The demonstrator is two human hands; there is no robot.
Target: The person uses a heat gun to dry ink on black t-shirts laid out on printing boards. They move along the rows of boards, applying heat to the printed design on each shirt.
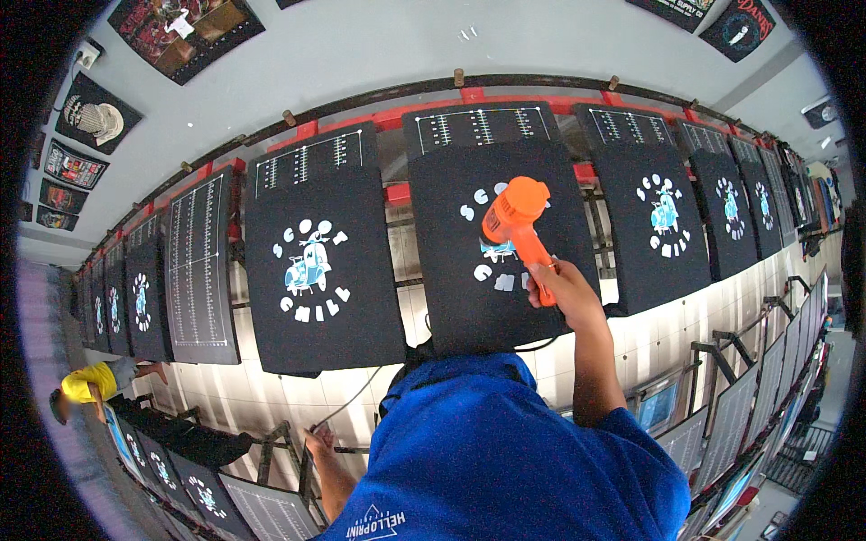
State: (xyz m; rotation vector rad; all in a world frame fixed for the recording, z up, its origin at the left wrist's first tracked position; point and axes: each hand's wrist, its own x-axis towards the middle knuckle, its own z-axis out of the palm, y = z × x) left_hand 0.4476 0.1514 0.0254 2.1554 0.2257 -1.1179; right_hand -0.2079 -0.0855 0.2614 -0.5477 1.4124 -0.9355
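My right hand (568,290) is closed around the handle of an orange hair dryer (516,209). The dryer hangs over a black T-shirt (460,311) laid on a flat board, hiding part of its white and light-blue scooter print. Low on the left, my left hand (319,444) is closed at the end of a thin grey cord (356,393) that runs up toward my waist. Just left of the dryer's shirt lies another black T-shirt (361,270) with the whole scooter print showing; a third printed shirt (631,243) lies to the right.
A long row of boards on a red frame (397,192) curves along the wall. One bare dark board (200,270) carries white grid marks. Behind me stands a second row of boards (731,415). A person in a yellow top (87,383) bends at the far left.
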